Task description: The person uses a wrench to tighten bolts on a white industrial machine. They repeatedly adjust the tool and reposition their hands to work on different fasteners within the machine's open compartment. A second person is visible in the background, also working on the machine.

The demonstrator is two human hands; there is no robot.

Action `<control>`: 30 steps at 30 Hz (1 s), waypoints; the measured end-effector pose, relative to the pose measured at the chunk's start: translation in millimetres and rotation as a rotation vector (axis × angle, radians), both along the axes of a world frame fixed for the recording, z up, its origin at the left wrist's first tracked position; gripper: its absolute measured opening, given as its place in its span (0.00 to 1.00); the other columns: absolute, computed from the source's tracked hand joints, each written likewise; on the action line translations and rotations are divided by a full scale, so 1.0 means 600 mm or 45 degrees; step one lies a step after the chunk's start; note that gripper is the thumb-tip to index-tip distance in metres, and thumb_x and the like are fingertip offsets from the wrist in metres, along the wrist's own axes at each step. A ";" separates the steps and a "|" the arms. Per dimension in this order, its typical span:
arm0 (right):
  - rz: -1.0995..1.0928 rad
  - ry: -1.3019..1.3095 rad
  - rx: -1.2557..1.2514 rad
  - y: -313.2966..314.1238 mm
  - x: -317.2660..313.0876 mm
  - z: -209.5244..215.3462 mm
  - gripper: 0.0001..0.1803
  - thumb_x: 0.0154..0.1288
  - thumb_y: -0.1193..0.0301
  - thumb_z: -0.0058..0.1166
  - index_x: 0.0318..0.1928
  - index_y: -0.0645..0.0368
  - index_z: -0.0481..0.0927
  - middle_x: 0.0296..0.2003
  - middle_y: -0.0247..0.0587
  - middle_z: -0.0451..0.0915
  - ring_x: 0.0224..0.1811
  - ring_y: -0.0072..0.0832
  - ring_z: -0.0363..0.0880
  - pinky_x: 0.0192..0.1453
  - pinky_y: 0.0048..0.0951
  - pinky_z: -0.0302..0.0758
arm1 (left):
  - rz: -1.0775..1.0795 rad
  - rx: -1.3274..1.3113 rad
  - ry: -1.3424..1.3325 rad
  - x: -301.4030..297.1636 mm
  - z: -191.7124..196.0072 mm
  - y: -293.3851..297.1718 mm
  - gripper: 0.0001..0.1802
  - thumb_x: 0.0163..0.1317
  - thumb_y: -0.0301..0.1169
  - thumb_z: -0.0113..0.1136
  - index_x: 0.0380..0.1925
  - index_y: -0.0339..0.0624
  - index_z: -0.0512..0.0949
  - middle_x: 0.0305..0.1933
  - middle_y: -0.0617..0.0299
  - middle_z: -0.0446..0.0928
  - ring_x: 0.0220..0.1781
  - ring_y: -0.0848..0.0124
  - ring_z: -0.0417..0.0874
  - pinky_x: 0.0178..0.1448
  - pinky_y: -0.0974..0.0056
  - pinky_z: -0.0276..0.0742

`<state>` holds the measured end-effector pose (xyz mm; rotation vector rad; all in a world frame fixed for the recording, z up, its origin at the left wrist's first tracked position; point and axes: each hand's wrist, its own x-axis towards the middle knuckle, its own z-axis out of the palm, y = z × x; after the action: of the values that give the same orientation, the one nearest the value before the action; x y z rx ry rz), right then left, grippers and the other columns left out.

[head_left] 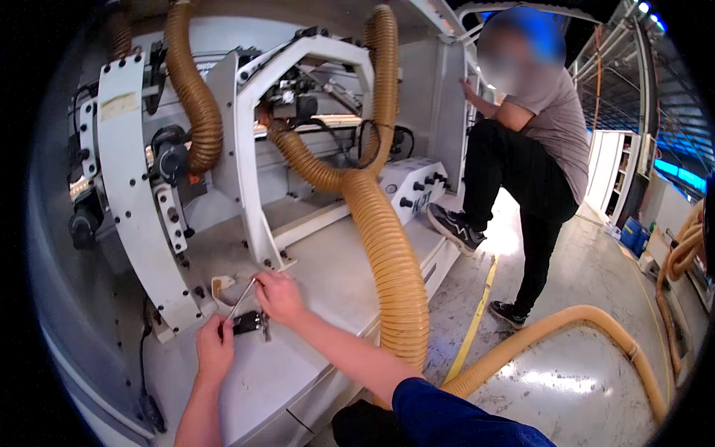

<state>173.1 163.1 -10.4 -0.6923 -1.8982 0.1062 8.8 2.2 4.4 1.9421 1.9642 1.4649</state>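
A thin metal rod (241,299) slants between my two hands above the white machine bed. My left hand (214,344) is closed, its thumb and fingers pinching the rod's lower end. At the upper end, the fingers of my right hand (280,296) are closed round the rod. Just beneath them lies a small black tool-like piece (246,322) with short metal parts (265,326) at its right side; its exact kind is unclear. Beyond the rod, a white curved piece (221,287) with a brownish patch rests near the foot of the frame.
A bolted white upright (128,171) rises at left, an angular white frame (249,149) ahead. A ribbed tan hose (387,268) runs down right of my arm; another hose (551,320) crosses the floor. A person (529,149) stands at right, one foot raised onto the machine's edge.
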 end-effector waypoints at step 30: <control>0.014 0.056 -0.474 0.020 0.039 -0.004 0.23 0.67 0.72 0.50 0.59 0.65 0.84 0.44 0.47 0.88 0.47 0.35 0.87 0.55 0.38 0.80 | -0.062 -0.257 0.121 0.021 -0.008 0.017 0.11 0.71 0.35 0.59 0.41 0.39 0.83 0.38 0.39 0.85 0.43 0.39 0.87 0.49 0.40 0.82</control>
<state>196.6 175.3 -13.0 -0.9198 -1.8582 0.4874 21.3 12.4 -0.5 1.9891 1.9976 1.1341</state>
